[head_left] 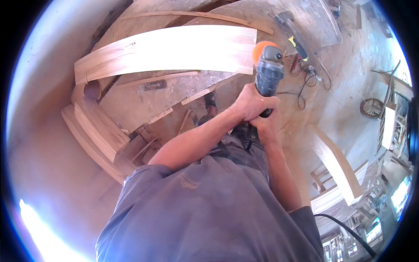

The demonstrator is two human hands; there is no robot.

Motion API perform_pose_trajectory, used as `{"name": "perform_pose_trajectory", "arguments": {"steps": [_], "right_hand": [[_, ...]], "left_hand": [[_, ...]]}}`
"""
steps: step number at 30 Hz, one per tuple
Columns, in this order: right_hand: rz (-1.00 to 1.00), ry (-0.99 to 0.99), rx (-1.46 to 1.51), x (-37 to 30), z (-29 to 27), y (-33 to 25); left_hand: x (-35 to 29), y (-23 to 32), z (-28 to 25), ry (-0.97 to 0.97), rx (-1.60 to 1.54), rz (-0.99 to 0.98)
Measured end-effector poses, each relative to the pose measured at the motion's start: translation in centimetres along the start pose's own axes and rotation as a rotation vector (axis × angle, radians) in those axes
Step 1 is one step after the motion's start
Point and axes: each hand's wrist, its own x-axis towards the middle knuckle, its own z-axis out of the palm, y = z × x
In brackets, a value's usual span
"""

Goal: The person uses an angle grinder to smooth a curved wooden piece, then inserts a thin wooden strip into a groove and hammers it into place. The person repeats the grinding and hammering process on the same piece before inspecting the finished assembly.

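Observation:
Both of my hands are wrapped round an angle grinder (269, 74) with a dark body and a grey head. My left hand (251, 102) closes on its body, and my right hand (267, 124) grips the rear end just below, the two hands touching. An orange disc (260, 51) shows at the far end of the tool. It is beside the right end of a wide, pale curved wooden board (174, 50); I cannot tell whether they touch. Brightly lit, the board lies across the worktop (174, 94).
Thin wood strips (163, 78) lie along the board. Curved planks (98, 129) lean at the left. To the right are a yellow-and-black tool (298, 48), a loose cord (301, 94), a round basket-like object (371, 107) and a thick wooden beam (336, 163).

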Motion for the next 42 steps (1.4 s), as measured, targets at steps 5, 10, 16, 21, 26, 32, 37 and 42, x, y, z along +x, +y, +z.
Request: {"name": "perform_pose_trajectory", "arguments": {"steps": [5, 10, 16, 21, 26, 32, 37, 42], "right_hand": [[0.046, -0.184, -0.002, 0.5, 0.0, 0.4], [0.011, -0.189, -0.037, 0.5, 3.7, -0.5], [0.088, -0.408, -0.041, 1.5, 11.4, -1.3], [-0.002, -0.523, -0.251, 0.9, 21.5, -3.1], [-0.124, -0.544, -0.238, 0.5, 28.4, -2.7], [0.024, -0.34, -0.144, -1.8, 21.9, -1.9], [-0.042, -0.376, -0.227, -1.2, 22.0, -2.2], [-0.071, -0.476, -0.244, 0.6, 27.0, -2.1]], "left_hand": [[-0.4, -0.8, -0.7, 0.079, -0.037, 0.025], [-1.4, -2.1, -3.8, 0.171, -0.101, 0.072], [-4.0, -2.5, -12.0, 0.244, -0.242, 0.034], [-8.4, -4.7, -21.3, 0.417, -0.382, 0.064], [-10.6, -6.0, -27.0, 0.406, -0.553, 0.085], [-9.0, -3.7, -22.4, 0.231, -0.21, 0.04], [-7.3, -5.6, -22.3, 0.238, -0.186, 0.031], [-9.8, -5.1, -26.8, 0.384, -0.453, 0.083]]}}
